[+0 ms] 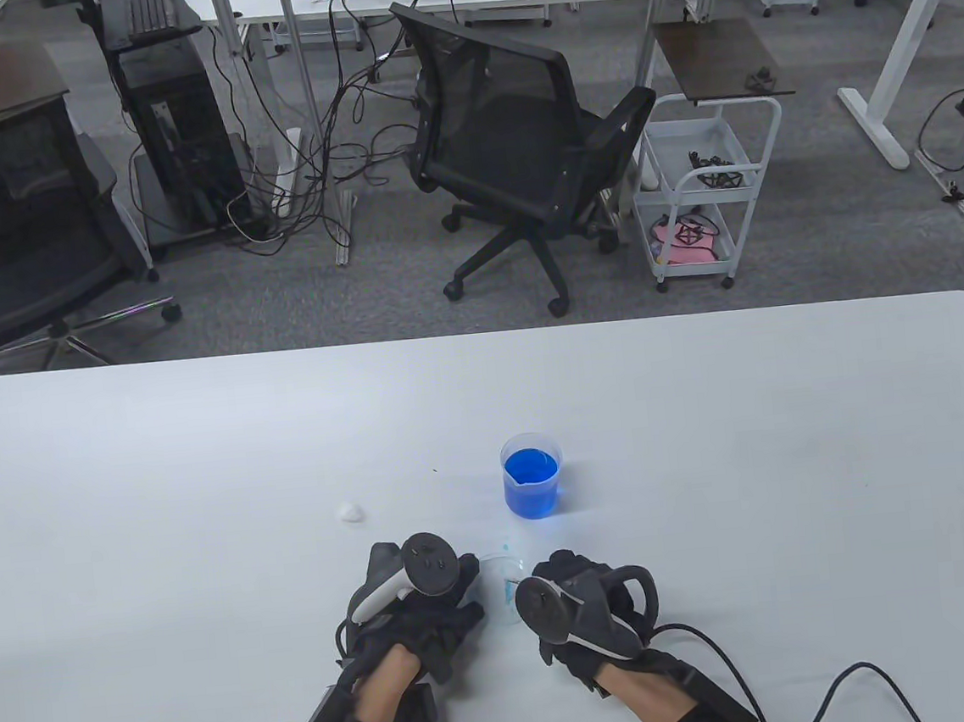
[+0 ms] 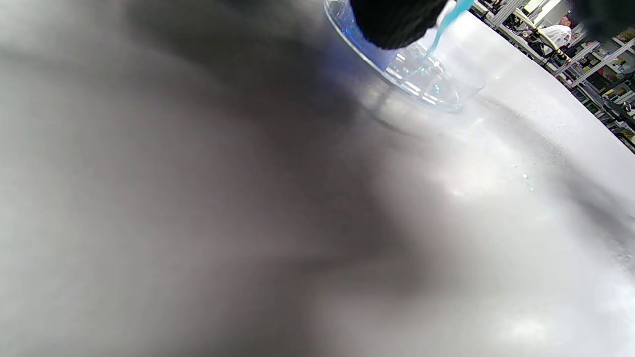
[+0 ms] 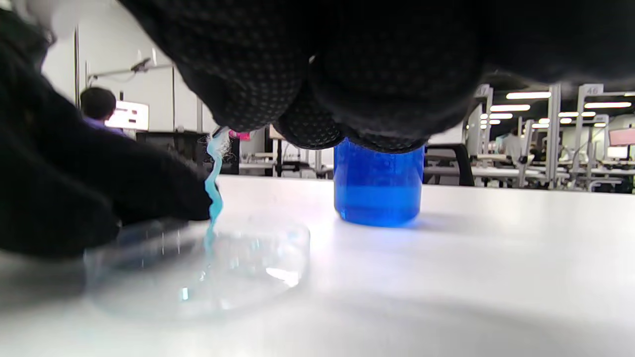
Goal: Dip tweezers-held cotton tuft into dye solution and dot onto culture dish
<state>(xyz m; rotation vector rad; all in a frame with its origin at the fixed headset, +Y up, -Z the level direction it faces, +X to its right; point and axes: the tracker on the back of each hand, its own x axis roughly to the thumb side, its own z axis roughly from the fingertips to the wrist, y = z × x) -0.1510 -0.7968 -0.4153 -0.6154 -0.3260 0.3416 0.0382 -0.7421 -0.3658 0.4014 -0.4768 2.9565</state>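
Cotton tuft (image 3: 214,193), dyed blue, hangs below right hand (image 1: 587,615) pinch into culture dish (image 3: 198,267); tweezers themselves hidden. Left hand (image 1: 417,610) touches dish rim, probably steadying it. Beaker (image 1: 532,475) beyond.

This is an open-plan office used as a lab or test space. Beyond the white table (image 1: 202,456), on grey carpet, stand a black mesh office chair (image 1: 511,137), a computer tower (image 1: 176,143) with tangled cables at upper left, and a white wheeled cart (image 1: 708,186) at right. The right wrist view shows rows of desks under strip lights (image 3: 526,95) and a seated person (image 3: 97,106) at a monitor.
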